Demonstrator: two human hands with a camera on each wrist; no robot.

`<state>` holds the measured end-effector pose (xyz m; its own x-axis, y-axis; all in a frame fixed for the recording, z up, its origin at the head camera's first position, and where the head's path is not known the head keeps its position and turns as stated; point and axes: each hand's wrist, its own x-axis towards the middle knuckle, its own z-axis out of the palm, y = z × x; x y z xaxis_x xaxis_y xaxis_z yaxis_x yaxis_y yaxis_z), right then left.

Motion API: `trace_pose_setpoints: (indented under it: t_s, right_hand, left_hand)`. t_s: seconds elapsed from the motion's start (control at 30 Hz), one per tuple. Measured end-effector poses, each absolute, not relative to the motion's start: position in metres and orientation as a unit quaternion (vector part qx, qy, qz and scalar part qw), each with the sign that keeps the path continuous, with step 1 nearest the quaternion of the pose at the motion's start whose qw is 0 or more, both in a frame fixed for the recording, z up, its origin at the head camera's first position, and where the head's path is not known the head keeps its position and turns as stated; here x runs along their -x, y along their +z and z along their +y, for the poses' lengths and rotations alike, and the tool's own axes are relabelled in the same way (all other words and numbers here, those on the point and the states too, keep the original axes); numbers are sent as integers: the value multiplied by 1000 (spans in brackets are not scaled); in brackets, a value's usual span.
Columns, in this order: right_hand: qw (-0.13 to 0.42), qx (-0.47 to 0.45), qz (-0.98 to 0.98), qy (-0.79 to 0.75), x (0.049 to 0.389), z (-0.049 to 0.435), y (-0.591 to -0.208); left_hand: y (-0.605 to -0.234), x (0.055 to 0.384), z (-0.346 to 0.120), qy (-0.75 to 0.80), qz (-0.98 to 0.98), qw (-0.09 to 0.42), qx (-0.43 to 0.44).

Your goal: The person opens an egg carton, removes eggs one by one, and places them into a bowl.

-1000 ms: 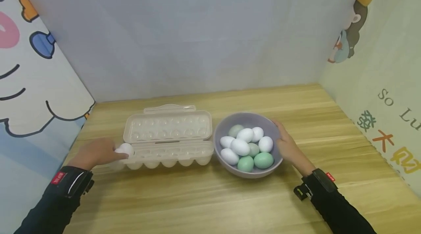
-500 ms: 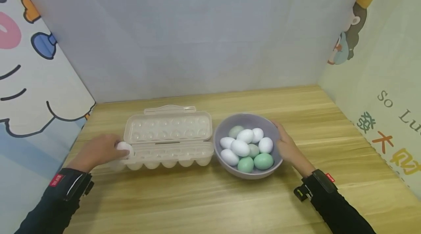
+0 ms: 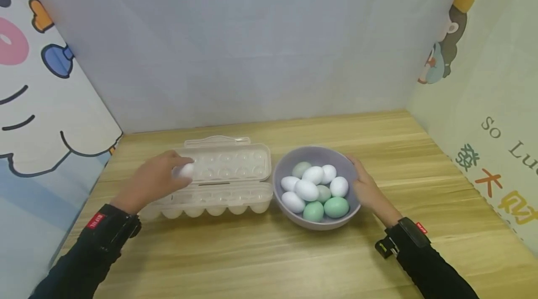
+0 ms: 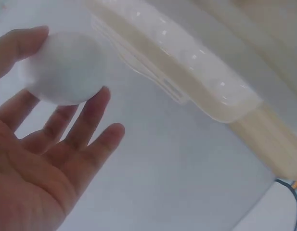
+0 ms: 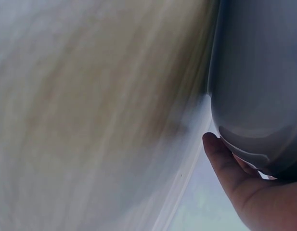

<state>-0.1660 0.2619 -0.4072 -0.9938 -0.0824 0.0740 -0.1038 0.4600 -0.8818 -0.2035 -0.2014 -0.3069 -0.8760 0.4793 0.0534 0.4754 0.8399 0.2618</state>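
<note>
A white egg (image 3: 186, 171) is pinched between the thumb and fingertips of my left hand (image 3: 152, 181), raised over the left part of the clear plastic egg carton (image 3: 241, 191). The left wrist view shows the same egg (image 4: 66, 67) held at the fingertips, the little finger standing free. The carton lies with its lid folded back, and my hand hides its left end. My right hand (image 3: 371, 191) grips the right rim of a grey-purple bowl (image 3: 315, 225). Inside the bowl are several white eggs (image 3: 307, 189) and several green ones (image 3: 336, 207).
The wood-grain table (image 3: 235, 261) extends in front of the carton and bowl and off to the right. A pale backdrop (image 3: 260, 46) rises behind it. Printed cartoon panels (image 3: 29, 145) flank the left and right sides.
My left hand has lifted the white egg from the carton's left end and carried it up and to the right. The right hand stays at the bowl's rim.
</note>
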Motion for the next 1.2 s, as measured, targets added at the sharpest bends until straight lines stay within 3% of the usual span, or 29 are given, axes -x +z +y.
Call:
trace_pose_setpoints:
  t_s: [0.47, 0.6, 0.97, 1.2]
  right_hand:
    - [14, -54, -854, 517, 165, 262, -406]
    - [16, -55, -854, 517, 165, 262, -406]
    - [10, -49, -850, 525, 164, 263, -407]
    - [11, -65, -842, 536, 166, 265, -409]
  left_hand:
    - [-301, 211, -108, 165, 868, -78, -462]
    - [-303, 216, -79, 179, 852, -67, -487]
    - [-304, 214, 6, 183, 836, 35, -516]
    - [-307, 215, 44, 128, 792, -22, -596]
